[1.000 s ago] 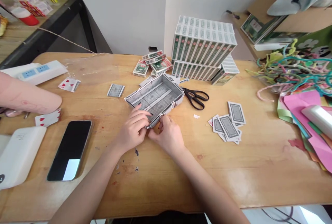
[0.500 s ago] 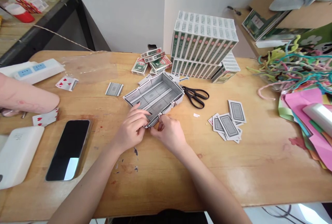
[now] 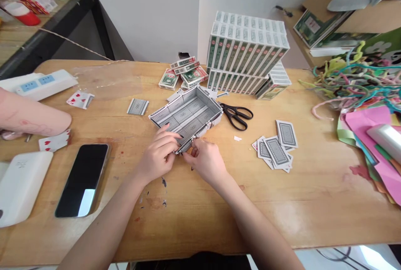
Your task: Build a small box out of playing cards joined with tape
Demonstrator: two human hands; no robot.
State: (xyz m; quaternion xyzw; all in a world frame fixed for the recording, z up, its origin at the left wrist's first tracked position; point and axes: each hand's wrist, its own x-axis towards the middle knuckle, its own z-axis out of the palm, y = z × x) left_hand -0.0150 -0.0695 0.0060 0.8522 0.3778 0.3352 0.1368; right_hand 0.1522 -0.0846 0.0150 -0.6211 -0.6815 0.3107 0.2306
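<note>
A shallow tray-like box made of playing cards [image 3: 191, 113], grey-patterned backs facing inward, sits tilted on the table before me. My left hand [image 3: 160, 153] grips its near left corner, fingers reaching over the rim and thumb tucked below. At the near wall, close beside it, my right hand [image 3: 206, 159] pinches the card edge with curled fingers; the exact fold between the fingertips is hidden. Black-handled scissors [image 3: 237, 115] lie just right of the box. A single folded card [image 3: 138, 107] rests to its left, and a loose pile of cards [image 3: 277, 152] lies farther right.
Stacked card decks [image 3: 246, 53] stand at the back, with several loose card boxes [image 3: 169, 79] beside them. A phone [image 3: 83, 180], a white power bank [image 3: 23, 188] and a power strip [image 3: 46, 84] lie left. Coloured paper [image 3: 369, 136] and fuzzy craft stems [image 3: 354, 78] crowd the right.
My right thumb and fingers have shifted very slightly at the box's near wall. The box and my left hand look unmoved.
</note>
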